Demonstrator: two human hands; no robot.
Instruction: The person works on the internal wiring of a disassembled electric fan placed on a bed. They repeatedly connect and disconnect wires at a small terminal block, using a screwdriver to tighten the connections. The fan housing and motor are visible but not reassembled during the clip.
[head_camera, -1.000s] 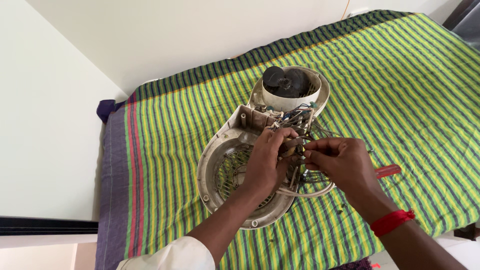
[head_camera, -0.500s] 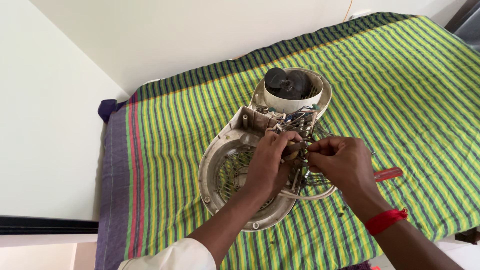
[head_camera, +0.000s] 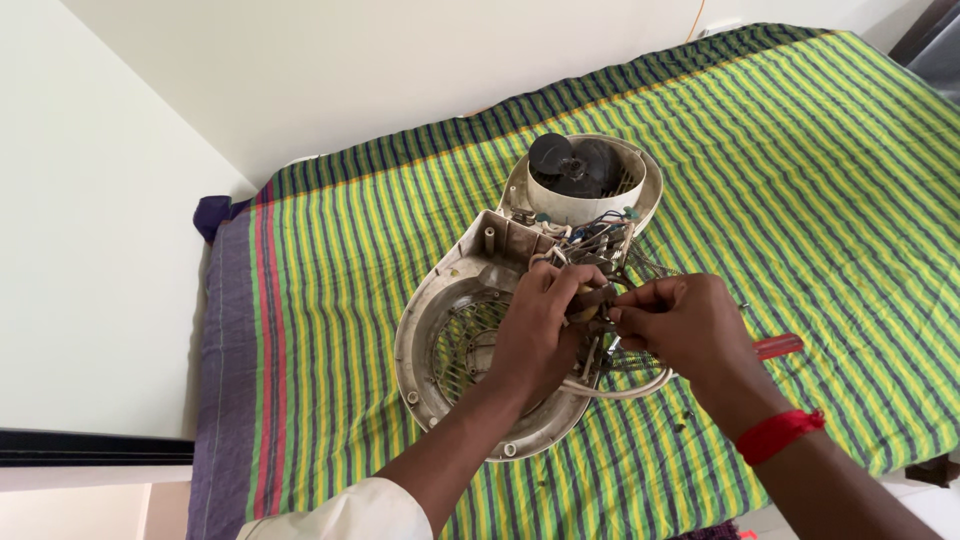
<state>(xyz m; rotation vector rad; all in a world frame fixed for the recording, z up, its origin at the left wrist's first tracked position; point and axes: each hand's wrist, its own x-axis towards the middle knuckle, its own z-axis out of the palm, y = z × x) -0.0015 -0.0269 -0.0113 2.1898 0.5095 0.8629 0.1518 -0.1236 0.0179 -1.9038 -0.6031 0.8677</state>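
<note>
An opened white plastic appliance housing (head_camera: 440, 330) with a round grille lies on a striped cloth. A heating coil and wire assembly (head_camera: 600, 245) sticks out of its middle. My left hand (head_camera: 540, 325) and my right hand (head_camera: 675, 325) meet over that assembly, fingertips pinching a small metal part (head_camera: 592, 300) between them. A second round white housing (head_camera: 590, 185) with a dark motor inside stands just behind.
A green, yellow and blue striped cloth (head_camera: 800, 180) covers the bed. A red-handled tool (head_camera: 778, 346) lies on it to the right of my right hand. A white cable (head_camera: 620, 390) loops under my hands. A white wall borders the left and back.
Both hands stay on the wire assembly, with only small finger movements. The camera view has shifted slightly.
</note>
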